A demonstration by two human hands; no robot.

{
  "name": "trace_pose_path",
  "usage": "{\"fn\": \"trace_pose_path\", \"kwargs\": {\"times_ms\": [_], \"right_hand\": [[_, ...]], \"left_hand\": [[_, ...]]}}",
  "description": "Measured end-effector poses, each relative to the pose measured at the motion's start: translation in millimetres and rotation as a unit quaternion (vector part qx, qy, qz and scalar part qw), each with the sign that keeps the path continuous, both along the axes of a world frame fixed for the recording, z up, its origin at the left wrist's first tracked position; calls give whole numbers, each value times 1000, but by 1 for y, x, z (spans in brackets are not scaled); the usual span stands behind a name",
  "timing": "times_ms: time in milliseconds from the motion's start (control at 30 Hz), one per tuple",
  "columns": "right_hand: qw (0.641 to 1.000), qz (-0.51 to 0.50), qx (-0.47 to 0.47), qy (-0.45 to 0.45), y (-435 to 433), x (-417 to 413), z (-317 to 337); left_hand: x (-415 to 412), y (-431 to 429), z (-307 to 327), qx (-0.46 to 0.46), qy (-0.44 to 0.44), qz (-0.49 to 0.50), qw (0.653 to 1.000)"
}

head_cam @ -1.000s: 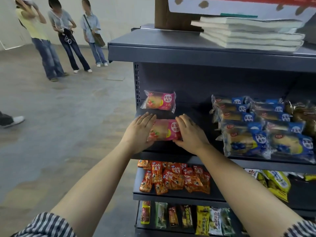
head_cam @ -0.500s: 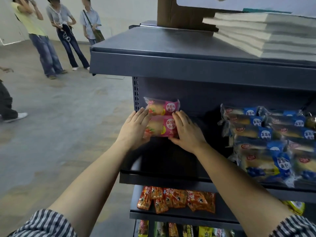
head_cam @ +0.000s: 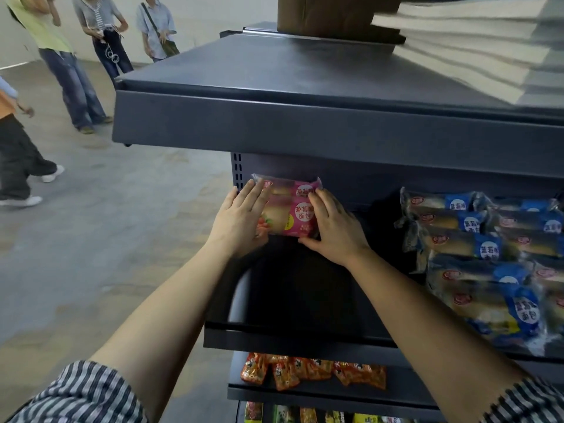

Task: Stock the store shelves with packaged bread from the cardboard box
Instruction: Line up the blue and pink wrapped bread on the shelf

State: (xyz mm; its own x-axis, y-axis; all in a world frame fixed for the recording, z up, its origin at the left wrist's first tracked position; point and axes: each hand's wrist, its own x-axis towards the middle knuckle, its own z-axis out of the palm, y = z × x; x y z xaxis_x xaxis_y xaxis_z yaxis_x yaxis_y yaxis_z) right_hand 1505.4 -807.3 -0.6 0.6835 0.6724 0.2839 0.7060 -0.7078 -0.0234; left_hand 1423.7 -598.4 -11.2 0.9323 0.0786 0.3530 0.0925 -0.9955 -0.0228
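A pink bread pack (head_cam: 293, 216) lies deep on the dark middle shelf (head_cam: 293, 334), right in front of a second pink pack (head_cam: 300, 188) at the back. My left hand (head_cam: 239, 219) presses its left end with straight fingers. On the pack's right end lies my right hand (head_cam: 334, 227), fingers flat and extended. Blue bread packs (head_cam: 476, 248) fill the right part of the same shelf. A cardboard box (head_cam: 329, 13) stands on the top shelf.
The top shelf (head_cam: 305, 117) juts out above my hands and carries a stack of flat white boards (head_cam: 476, 53). Orange snack bags (head_cam: 311, 372) lie on the shelf below. Several people (head_cam: 70, 56) stand on the open floor to the left.
Both hands have slid the pink pack farther back until it meets the rear pack. My head has come closer, so the top shelf now hides more of the back.
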Motion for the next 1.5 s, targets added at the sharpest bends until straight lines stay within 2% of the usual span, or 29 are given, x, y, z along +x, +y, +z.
{"fn": "trace_pose_path", "kwargs": {"times_ms": [300,567,833,1233,1500], "right_hand": [[999,-5,-18,26,-2,-1,4],[999,0,-32,-23,-14,-21,16],[999,7,-31,-38,-48,-76,22],[991,-100,-28,-88,-161,-144,37],[975,-204,-23,-90,-291,-175,48]], "left_hand": [[-6,-1,3,-14,2,5,1000],[-30,-6,17,-6,-16,-14,1000],[-71,-33,19,-9,-26,-32,999],[-95,-148,29,2,-38,-151,988],[-84,-268,41,-16,-53,-276,960]]}}
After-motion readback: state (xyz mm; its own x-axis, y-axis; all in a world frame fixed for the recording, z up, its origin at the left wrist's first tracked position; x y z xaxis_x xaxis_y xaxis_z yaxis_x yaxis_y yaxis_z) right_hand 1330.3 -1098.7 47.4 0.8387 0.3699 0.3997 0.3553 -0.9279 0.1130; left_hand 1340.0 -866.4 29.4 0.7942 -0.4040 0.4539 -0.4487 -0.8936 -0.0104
